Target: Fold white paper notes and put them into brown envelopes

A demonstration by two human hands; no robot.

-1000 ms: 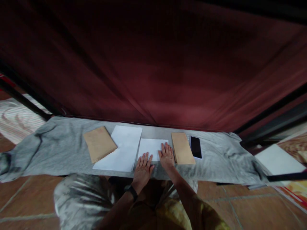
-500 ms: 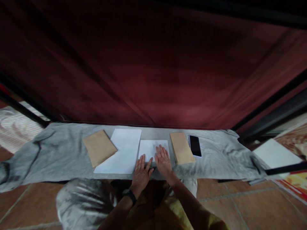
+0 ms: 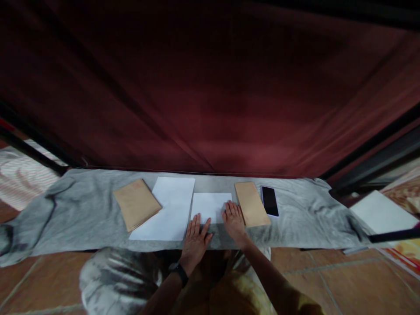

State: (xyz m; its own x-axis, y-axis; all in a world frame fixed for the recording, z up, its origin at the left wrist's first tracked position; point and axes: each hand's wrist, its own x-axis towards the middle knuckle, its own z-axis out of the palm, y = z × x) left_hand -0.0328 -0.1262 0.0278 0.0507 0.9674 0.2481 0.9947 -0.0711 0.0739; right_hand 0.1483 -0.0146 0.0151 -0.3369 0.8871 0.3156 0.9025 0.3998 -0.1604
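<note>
A smaller white sheet of paper (image 3: pixel 210 204), perhaps folded, lies flat in front of me on the grey cloth. My left hand (image 3: pixel 196 238) rests with fingers spread at its lower left corner. Over its right edge lies my right hand (image 3: pixel 234 221), fingers stretched out flat, covering the lower right corner. Left of it is a larger stack or sheet of white paper (image 3: pixel 172 210). A pile of brown envelopes (image 3: pixel 136 203) partly overlaps that paper. Close beside my right hand is another pile of brown envelopes (image 3: pixel 252 204).
A smartphone (image 3: pixel 270 201) lies right of the envelopes. The grey cloth (image 3: pixel 311 214) covers the long narrow surface. A dark red fabric panel (image 3: pixel 213 109) rises behind it, with dark bars at both sides. A white flat item (image 3: pixel 382 212) sits at far right.
My right hand has slid rightward across the smaller sheet to its right edge. My left hand stays at the lower left corner. The whole view has shifted slightly.
</note>
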